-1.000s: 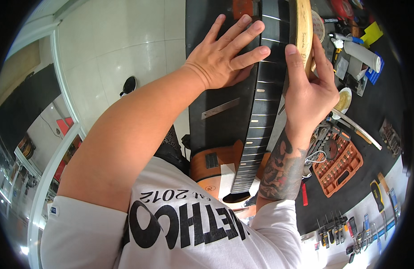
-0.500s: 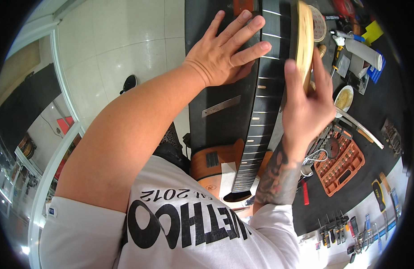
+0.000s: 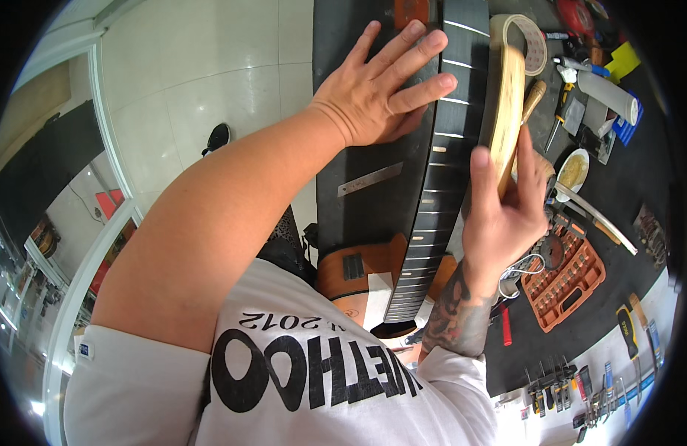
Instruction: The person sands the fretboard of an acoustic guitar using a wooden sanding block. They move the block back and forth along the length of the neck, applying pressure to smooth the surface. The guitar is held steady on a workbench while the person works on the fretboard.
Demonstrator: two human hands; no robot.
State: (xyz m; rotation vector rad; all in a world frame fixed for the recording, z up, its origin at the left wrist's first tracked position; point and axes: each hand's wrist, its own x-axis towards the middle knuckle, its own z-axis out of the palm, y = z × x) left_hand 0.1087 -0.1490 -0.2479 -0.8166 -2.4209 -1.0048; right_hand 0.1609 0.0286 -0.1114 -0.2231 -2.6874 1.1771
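A guitar lies with its dark fretted neck (image 3: 427, 201) pointing away from me, its orange-brown body (image 3: 358, 260) close to my shirt. My left hand (image 3: 384, 85) is spread open over the neck's left edge, index fingertip on the fretboard. Along the neck's right side, my right hand (image 3: 505, 227) grips a long pale wooden block (image 3: 508, 111), thumb on its left face and fingers on its right. The block's underside is hidden, so I cannot tell whether it touches the neck's edge. On the dark bench left of the neck lies a metal ruler (image 3: 369, 180).
Right of the block are a tape roll (image 3: 535, 46), a wooden-handled tool (image 3: 534, 100), a white bowl (image 3: 572, 175) and an orange socket case (image 3: 570, 286). Several hand tools (image 3: 555, 386) stand in a rack at lower right. A glass partition (image 3: 109, 171) runs along the left.
My right hand and the wooden block have slid toward me along the neck, uncovering more of the tape roll. My left hand stays at the same place on the neck.
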